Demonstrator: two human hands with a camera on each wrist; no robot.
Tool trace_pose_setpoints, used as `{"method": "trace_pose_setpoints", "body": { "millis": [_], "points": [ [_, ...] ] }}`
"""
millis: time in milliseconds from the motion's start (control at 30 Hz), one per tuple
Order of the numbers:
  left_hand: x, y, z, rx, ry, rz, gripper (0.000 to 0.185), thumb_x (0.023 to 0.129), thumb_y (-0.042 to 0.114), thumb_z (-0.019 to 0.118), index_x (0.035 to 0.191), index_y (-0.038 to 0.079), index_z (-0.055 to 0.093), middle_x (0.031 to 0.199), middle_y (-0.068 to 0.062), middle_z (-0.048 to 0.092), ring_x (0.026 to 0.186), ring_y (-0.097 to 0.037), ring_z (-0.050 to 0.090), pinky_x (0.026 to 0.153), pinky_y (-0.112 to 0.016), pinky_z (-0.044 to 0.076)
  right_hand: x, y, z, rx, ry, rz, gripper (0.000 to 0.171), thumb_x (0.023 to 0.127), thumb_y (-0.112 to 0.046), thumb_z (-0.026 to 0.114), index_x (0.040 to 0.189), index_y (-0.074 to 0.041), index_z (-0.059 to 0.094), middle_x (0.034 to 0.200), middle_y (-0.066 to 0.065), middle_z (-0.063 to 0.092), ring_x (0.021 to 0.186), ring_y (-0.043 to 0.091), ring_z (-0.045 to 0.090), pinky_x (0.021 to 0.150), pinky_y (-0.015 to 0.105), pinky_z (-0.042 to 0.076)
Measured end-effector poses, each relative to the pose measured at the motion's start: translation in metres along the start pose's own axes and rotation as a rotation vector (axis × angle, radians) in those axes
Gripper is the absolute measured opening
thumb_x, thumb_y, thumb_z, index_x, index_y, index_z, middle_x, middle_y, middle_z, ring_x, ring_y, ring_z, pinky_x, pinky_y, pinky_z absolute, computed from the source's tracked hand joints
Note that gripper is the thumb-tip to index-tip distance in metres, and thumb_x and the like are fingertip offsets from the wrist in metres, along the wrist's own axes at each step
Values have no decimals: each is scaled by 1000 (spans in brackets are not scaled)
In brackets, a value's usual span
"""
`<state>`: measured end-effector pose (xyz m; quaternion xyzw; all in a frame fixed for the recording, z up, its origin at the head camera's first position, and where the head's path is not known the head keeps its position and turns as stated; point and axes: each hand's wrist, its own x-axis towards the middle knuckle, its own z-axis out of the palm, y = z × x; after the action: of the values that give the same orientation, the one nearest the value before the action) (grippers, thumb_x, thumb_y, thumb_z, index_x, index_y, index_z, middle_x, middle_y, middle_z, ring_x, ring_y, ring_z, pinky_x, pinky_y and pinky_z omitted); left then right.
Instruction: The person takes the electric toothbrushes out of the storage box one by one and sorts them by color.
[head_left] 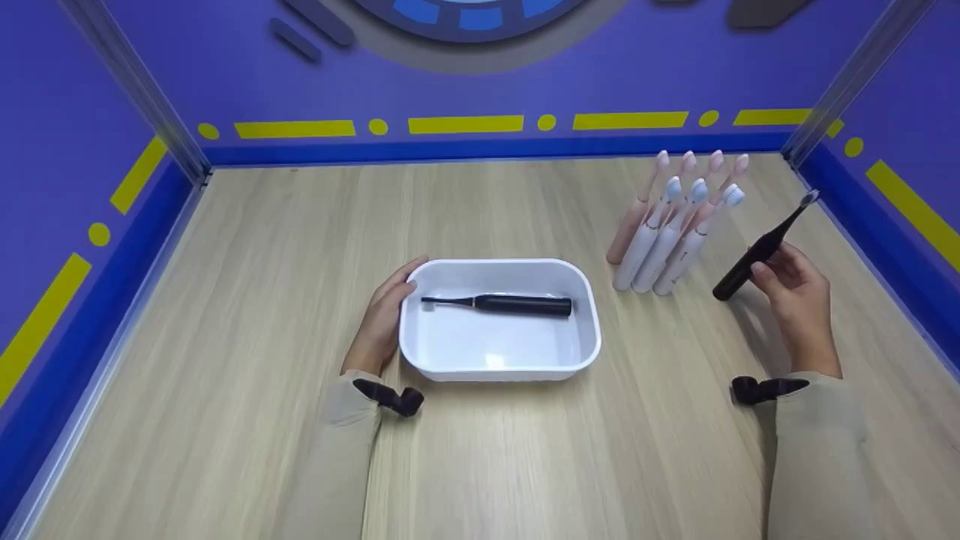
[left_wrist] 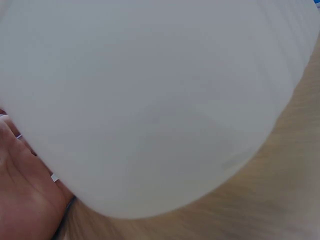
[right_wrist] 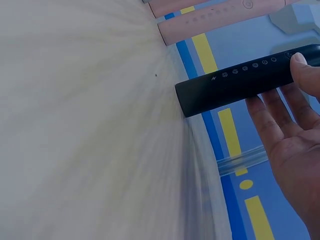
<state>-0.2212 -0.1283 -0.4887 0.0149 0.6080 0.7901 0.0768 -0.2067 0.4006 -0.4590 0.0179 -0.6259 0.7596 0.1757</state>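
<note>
A person sits at a pale wooden table inside a booth with purple walls marked by yellow dashes and dots. Only the 2 forearms in beige sleeves and the 2 bare hands show.

Near the centre of the table sits a white rectangular tray with rounded corners. Inside it lies 1 black electric toothbrush, flat on its side, brush head pointing to 9 o'clock and handle to 3 o'clock.

The left hand rests against the tray's outer wall at its 9 o'clock side, fingers fairly straight and lying along the rim, thumb tip at the edge. From the left wrist, the white tray wall fills almost the whole view, with the palm pressed beside it.

The right hand is at 3 o'clock from the tray, well apart from it, and holds a second black toothbrush lifted off the table. This brush tilts with its bristle head toward 1 o'clock and its base toward 7 o'clock. From the right wrist, the thumb and fingers pinch the dark handle, which carries a row of small icons.

Between the tray and the right hand, at about 2 o'clock from the tray, stands a cluster of 7 upright toothbrushes, pink and white, close together.
</note>
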Motion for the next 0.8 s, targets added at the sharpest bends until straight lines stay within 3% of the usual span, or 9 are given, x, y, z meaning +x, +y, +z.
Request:
{"method": "trace_pose_setpoints", "body": {
  "millis": [267,800],
  "points": [
    [1,0,0,11,-1,1,47,99,10,33,145,7,41,152,-8,38,143,-22,32,119,-36,25,-1,-3,-1,-47,9,1,40,86,10,60,122,-6,61,106,2,64,101,8,63,83,16,54],
    [0,-1,0,0,5,-5,47,99,10,33,145,7,41,152,-7,39,142,-20,33,119,-35,25,-2,0,-2,14,-28,-11,40,86,12,59,124,-1,60,109,4,66,101,10,65,83,19,55]
  ]
}}
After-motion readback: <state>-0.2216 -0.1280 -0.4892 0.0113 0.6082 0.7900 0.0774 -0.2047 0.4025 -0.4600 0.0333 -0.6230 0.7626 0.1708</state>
